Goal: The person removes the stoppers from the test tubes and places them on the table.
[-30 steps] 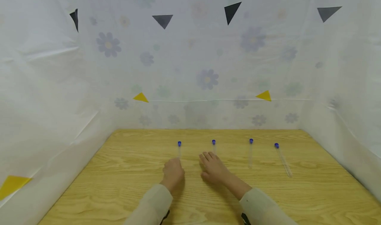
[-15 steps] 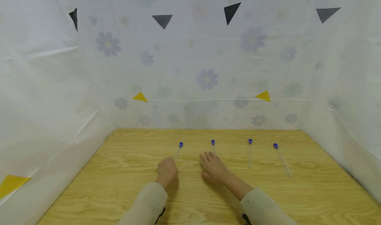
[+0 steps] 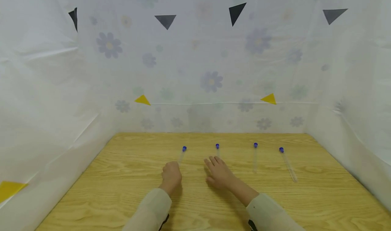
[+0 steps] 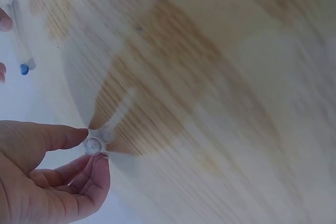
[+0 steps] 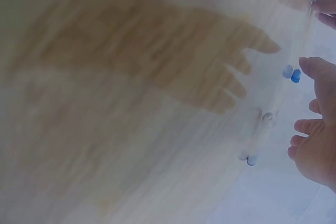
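Note:
My left hand pinches the near end of the leftmost clear tube, a slim test tube with a blue cap at its far end. In the left wrist view the tube's round clear end sits between thumb and fingertips. The tube slants, cap to the right. My right hand is spread low over the table with fingers extended. Past its fingertips shows the second tube, blue cap away from me, the rest hidden by the hand. In the right wrist view a blue cap appears beside the thumb.
To the right lie a third capped tube, nearly straight, and a fourth tube, slanted with its near end to the right. White flowered sheeting walls the wood-grain table at the back and sides.
My left hand has shifted left with the near end of the leftmost tube, turning it from nearly straight to slanted. My right hand has stayed in place.

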Demonstrator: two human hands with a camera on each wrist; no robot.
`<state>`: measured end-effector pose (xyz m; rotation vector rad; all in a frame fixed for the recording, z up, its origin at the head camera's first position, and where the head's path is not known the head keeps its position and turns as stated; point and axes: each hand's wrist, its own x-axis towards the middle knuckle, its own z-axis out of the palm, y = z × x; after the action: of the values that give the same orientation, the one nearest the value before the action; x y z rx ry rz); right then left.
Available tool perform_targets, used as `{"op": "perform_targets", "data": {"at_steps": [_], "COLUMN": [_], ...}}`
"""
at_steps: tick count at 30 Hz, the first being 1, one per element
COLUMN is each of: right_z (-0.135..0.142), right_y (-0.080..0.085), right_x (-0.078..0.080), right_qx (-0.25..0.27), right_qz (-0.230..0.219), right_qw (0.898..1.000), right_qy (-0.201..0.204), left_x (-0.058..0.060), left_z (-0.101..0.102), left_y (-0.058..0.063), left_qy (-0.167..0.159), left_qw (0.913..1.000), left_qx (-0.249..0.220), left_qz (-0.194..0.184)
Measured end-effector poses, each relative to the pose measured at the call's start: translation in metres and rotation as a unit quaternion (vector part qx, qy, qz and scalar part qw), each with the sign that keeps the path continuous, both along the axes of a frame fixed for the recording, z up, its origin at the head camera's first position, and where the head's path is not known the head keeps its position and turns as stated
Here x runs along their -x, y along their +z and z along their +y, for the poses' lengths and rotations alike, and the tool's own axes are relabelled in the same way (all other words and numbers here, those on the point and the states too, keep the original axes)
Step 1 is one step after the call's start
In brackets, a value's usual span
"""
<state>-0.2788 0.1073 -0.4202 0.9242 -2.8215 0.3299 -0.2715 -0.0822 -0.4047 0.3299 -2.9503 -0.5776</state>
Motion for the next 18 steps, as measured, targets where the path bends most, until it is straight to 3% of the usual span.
{"op": "perform_targets", "data": {"at_steps": [11, 18], "right_z": [-0.004, -0.010], "right_y": [0.000, 0.000], "right_x": [0.002, 0.007], "right_qx": [-0.002, 0.002], "right_qz": [-0.003, 0.019], "right_qw": [1.000, 0.999], "right_qy": [0.010, 0.027], "left_x": [0.000, 0.000], "left_z": [-0.009, -0.015], "left_y": [-0.003, -0.002], "left_qy": [-0.030, -0.040], "left_qw": [0.9994, 0.9992], "left_qx": [-0.015, -0.007], "left_qz": [0.008, 0.000]}}
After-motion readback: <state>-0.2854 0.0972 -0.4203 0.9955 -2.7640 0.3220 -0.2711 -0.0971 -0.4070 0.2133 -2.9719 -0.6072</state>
